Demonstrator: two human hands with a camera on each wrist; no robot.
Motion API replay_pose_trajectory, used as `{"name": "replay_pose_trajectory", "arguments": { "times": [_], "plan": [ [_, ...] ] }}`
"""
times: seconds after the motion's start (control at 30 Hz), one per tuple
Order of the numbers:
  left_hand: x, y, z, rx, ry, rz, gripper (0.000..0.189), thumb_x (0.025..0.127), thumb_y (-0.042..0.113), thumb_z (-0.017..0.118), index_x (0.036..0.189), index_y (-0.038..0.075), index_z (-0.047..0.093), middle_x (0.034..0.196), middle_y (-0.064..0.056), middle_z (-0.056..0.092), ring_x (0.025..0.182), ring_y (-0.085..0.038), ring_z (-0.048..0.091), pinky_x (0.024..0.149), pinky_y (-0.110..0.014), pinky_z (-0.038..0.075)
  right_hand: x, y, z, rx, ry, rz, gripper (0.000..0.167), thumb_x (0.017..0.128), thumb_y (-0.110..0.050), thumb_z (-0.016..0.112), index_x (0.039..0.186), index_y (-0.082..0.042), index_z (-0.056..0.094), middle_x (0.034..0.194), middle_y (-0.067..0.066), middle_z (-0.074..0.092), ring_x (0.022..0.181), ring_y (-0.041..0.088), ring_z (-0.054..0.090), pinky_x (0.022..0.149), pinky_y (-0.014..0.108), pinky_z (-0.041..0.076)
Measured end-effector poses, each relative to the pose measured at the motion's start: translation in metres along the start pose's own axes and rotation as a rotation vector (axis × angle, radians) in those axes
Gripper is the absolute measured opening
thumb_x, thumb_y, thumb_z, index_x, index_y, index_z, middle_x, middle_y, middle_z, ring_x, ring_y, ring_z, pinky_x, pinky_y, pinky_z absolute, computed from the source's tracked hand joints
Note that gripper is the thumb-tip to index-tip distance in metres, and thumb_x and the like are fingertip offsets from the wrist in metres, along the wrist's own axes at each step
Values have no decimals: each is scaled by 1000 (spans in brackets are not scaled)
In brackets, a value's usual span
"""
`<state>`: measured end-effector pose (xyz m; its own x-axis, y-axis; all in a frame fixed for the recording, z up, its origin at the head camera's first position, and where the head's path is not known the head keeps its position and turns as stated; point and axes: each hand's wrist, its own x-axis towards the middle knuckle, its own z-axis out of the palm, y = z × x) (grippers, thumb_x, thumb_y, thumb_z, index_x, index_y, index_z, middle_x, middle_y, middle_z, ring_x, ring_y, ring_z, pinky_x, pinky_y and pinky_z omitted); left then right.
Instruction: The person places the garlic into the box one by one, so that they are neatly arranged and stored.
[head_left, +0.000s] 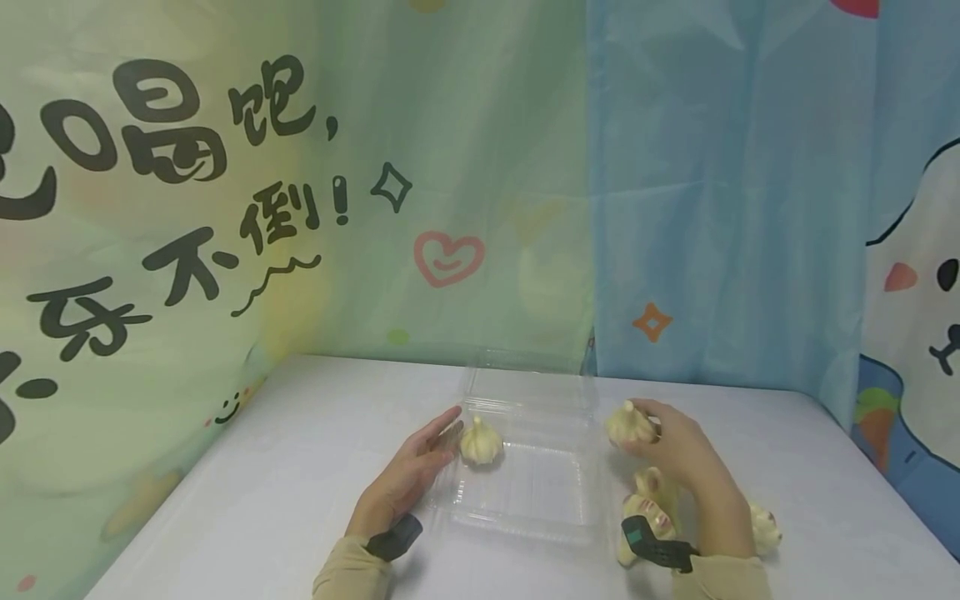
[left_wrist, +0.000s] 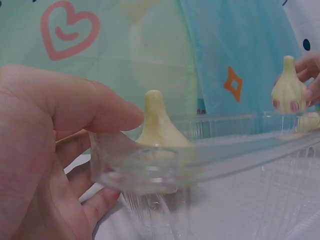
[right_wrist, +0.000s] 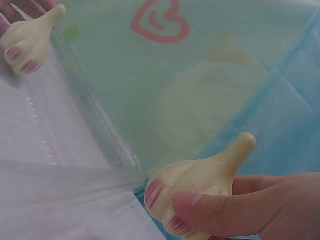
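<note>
A clear plastic container (head_left: pixel 517 525) with its lid (head_left: pixel 528 383) folded back lies on the white table. One pale garlic bulb (head_left: pixel 481 442) sits inside at its left side, stem up. My left hand (head_left: pixel 408 475) holds the container's left edge, the thumb (left_wrist: pixel 107 107) over the rim and the other fingers outside. Beyond the right edge, my right hand (head_left: pixel 678 442) grips a second garlic bulb (right_wrist: pixel 200 185) with purple streaks, raised above the table. In the right wrist view my thumb (right_wrist: pixel 215 212) presses on its side and its stem points up and right.
Several more garlic bulbs (head_left: pixel 648 512) lie right of the container, partly hidden by my right wrist. Another bulb (head_left: pixel 765 531) is farther right, beside the forearm. Printed curtains (head_left: pixel 450 167) hang behind and beside the white table (head_left: pixel 315 442).
</note>
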<state>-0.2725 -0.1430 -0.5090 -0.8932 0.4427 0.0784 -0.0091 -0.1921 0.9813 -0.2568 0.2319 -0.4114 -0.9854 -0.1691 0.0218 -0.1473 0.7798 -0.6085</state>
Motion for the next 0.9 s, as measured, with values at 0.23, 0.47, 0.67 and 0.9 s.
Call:
{"name": "replay_pose_trajectory", "arguments": {
  "times": [0.23, 0.47, 0.67, 0.9],
  "plan": [
    [0, -1, -1, -14, -16, 15, 66, 92, -5, 44, 151, 10, 20, 161, 0, 12, 149, -21, 10, 116, -22, 24, -2, -7, -4, 8, -7, -12, 69, 86, -27, 69, 142, 0, 38, 141, 30, 41, 120, 52, 47, 94, 60, 46],
    [1, -2, 0, -28, -21, 21, 66, 91, -6, 43, 151, 7, 19, 161, -3, 10, 149, -23, 8, 113, -18, 27, -5, -22, -6, 25, -6, -23, 66, 86, -25, 69, 141, -1, 39, 142, 29, 40, 121, 51, 47, 93, 57, 48],
    [0, 0, 1, -41, -6, 9, 66, 91, -7, 43, 151, 8, 20, 161, -2, 12, 149, -22, 10, 112, -16, 28, -6, -35, -2, 15, 4, -78, 62, 86, -22, 68, 140, -3, 43, 142, 26, 43, 119, 47, 51, 92, 54, 49],
    [1, 1, 2, -25, -19, 19, 66, 91, -6, 43, 151, 5, 18, 161, -6, 9, 149, -25, 6, 113, -18, 26, -5, -48, 5, 26, -10, -102, 61, 85, -20, 70, 139, -5, 45, 142, 24, 44, 119, 46, 52, 90, 51, 52]
  ]
}}
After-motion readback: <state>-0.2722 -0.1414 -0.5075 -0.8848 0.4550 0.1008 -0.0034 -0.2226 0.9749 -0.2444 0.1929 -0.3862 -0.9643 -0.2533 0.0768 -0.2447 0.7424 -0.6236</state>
